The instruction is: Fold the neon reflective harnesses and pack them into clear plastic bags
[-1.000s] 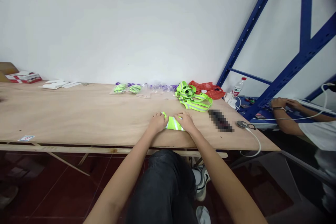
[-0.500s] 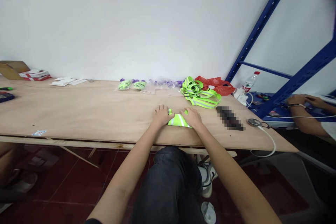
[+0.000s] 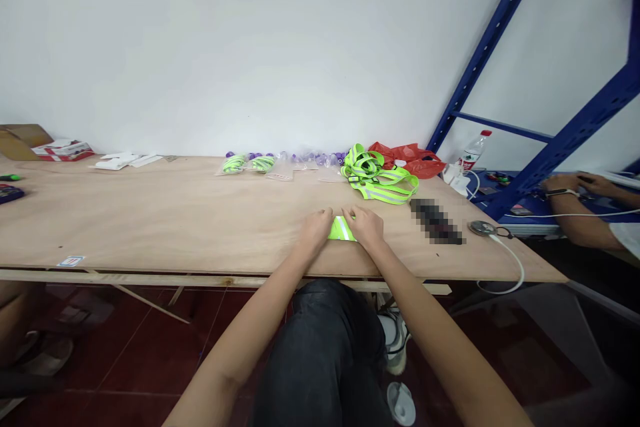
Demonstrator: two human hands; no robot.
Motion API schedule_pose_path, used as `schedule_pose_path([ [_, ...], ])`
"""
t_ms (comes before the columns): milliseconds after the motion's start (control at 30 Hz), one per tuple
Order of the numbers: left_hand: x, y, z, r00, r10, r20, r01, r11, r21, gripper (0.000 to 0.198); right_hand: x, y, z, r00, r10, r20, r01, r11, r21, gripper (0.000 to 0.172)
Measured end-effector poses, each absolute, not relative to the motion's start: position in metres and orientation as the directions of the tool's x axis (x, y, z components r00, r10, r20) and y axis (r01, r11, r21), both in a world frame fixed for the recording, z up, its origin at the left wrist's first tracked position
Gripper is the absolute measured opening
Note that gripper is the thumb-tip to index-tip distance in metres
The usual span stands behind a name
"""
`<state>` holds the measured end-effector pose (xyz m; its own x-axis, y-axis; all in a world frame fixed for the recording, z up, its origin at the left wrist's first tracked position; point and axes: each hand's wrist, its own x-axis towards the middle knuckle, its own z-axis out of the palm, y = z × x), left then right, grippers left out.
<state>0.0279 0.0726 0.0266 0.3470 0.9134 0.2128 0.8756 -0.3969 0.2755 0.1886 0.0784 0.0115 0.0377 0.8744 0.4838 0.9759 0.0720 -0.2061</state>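
Observation:
A folded neon-yellow reflective strap bundle [image 3: 341, 229] lies on the plywood table [image 3: 150, 213] near its front edge. My left hand [image 3: 316, 229] presses on the bundle's left end and my right hand [image 3: 367, 227] on its right end, fingers curled over it. Only a narrow strip of the bundle shows between the two hands. Behind them lies a loose pile of the same neon straps [image 3: 378, 179].
Bagged green straps [image 3: 249, 163] and purple pieces line the back edge, beside a red plastic bag [image 3: 410, 159]. A blurred dark object [image 3: 437, 221], a round disc with white cable [image 3: 484, 229] and a bottle [image 3: 471, 151] lie right. Another person's arms [image 3: 580, 207] rest by the blue rack.
My hands have drawn closer together on the bundle, which now shows narrower between them. The camera view has shifted slightly.

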Motion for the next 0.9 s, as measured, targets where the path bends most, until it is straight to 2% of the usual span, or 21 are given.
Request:
schedule_pose_path([
  [100,0.029,0.056,0.025,0.382,0.892,0.243,0.861,-0.439,0.256,0.028,0.186,0.079,0.013,0.054,0.882,0.469,0.985,0.029,-0.168,0.036],
  [200,0.024,0.043,0.022,0.451,0.841,0.298,0.815,-0.524,0.246,0.036,0.184,0.079,0.014,0.026,0.872,0.489,0.987,0.055,-0.151,0.034],
  [300,0.015,0.041,0.021,0.503,0.814,0.290,0.776,-0.573,0.264,0.046,0.183,0.078,0.014,-0.008,0.858,0.514,0.982,0.105,-0.159,0.032],
  [433,0.008,0.046,0.021,0.527,0.808,0.263,0.755,-0.587,0.293,0.043,0.183,0.076,0.012,-0.058,0.850,0.524,0.968,0.175,-0.178,0.029],
  [533,0.007,0.046,0.021,0.530,0.801,0.280,0.739,-0.598,0.312,0.040,0.186,0.072,0.009,-0.068,0.838,0.541,0.928,0.252,-0.274,0.024],
  [600,0.007,0.045,0.021,0.528,0.799,0.288,0.732,-0.600,0.323,0.038,0.191,0.068,0.007,-0.038,0.824,0.565,0.849,0.324,-0.416,0.020],
  [733,0.005,0.046,0.021,0.546,0.781,0.305,0.707,-0.624,0.333,0.039,0.201,0.061,0.004,0.023,0.850,0.527,0.579,0.418,-0.700,0.039],
  [800,0.004,0.047,0.020,0.554,0.771,0.314,0.694,-0.636,0.336,0.040,0.202,0.059,0.005,0.010,0.871,0.491,0.529,0.412,-0.742,0.043],
  [900,0.002,0.049,0.018,0.553,0.766,0.327,0.687,-0.642,0.341,0.041,0.197,0.059,0.009,-0.027,0.870,0.492,0.617,0.402,-0.677,0.043],
])
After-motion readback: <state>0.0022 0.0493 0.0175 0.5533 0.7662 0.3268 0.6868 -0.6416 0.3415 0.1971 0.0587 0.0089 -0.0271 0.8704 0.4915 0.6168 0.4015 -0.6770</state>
